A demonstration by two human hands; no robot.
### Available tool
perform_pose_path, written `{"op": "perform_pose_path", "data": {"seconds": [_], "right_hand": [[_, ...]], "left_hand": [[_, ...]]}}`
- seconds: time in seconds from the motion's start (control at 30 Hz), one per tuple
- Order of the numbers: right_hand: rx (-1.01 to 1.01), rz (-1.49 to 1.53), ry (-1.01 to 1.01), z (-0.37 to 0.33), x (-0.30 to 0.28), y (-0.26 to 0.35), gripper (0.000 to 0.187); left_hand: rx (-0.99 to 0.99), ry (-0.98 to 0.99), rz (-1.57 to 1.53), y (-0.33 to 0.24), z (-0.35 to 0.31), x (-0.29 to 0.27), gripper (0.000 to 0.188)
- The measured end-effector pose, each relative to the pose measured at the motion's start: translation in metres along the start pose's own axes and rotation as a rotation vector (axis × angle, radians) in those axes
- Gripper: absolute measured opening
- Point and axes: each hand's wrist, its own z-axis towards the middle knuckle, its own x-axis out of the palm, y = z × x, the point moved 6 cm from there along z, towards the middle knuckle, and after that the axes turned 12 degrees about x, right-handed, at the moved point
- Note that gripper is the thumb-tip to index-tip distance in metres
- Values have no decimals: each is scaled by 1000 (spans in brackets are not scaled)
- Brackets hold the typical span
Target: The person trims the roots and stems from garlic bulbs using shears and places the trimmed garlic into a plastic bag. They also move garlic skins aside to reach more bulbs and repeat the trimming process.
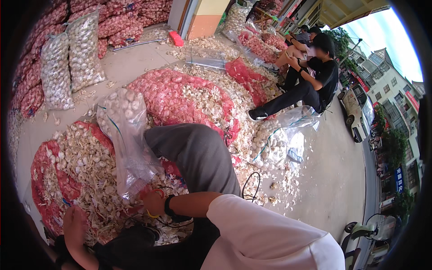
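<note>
My right hand is closed around the handles of a small hand tool, one handle red and one yellow; its blades are hidden. It is over loose garlic skins beside my bent knee. My left hand is at the near edge of an opened red mesh bag, fingers drawn together; what they pinch, if anything, is not clear. Garlic bulbs and dry stalks fill that bag. A clear plastic bag of trimmed garlic leans between this mesh bag and my knee.
Another large red mesh bag of garlic lies beyond my knee. A second clear bag of garlic stands to its right. Two filled sacks lean on stacked red bags. A seated person works at the far right. A red brush head lies behind.
</note>
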Motion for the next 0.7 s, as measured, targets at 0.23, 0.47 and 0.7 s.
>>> {"op": "perform_pose_path", "data": {"seconds": [0.23, 0.47, 0.7], "right_hand": [[-58, 13, 202, -10, -2, 2, 25], [-201, 193, 84, 5, 23, 14, 19], [-109, 174, -121, 14, -17, -21, 56]], "left_hand": [[-95, 25, 33, -9, 0, 5, 32], [-41, -68, 90, -19, -22, -1, 31], [147, -52, 396, -76, -13, 42, 44]]}}
